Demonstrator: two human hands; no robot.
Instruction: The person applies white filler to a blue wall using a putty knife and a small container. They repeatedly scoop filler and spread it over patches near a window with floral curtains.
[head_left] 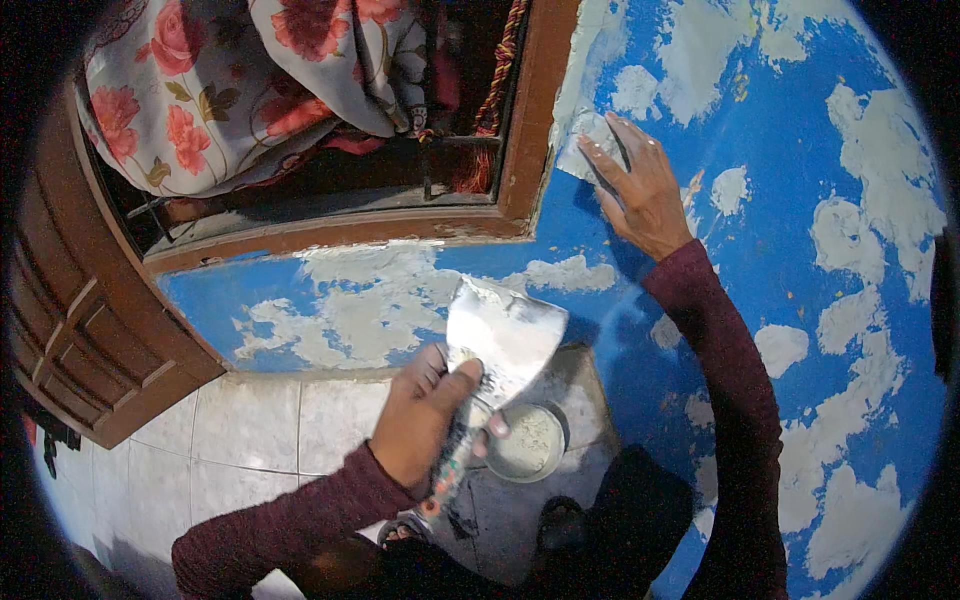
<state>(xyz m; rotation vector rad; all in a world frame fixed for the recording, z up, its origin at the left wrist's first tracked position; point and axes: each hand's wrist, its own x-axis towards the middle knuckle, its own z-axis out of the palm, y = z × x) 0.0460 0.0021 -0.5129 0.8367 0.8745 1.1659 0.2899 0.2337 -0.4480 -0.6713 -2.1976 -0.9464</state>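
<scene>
My left hand [418, 415] is wrapped round the handle of a putty knife [510, 335]. Its wide metal blade points up, with pale filler smeared on it, and the thumb presses near the base. Up by the right edge of the window, my right hand [645, 190] presses a flat, pale, filler-coated spreader [597, 145] to the blue wall [630, 285]. Its fingers lie over the spreader and hide part of it. Whitish filler patches [375, 305] cover the wall beneath the window and to the right. Below the putty knife, a round bowl of pale filler [527, 443] stands on the floor.
A brown wooden window frame [400, 225] surrounds dark bars, and a floral curtain [210, 110] is bunched inside. To the left is a panelled brown wooden shutter or door [90, 330]. Pale floor tiles [245, 425] lie below, with my feet near the bowl.
</scene>
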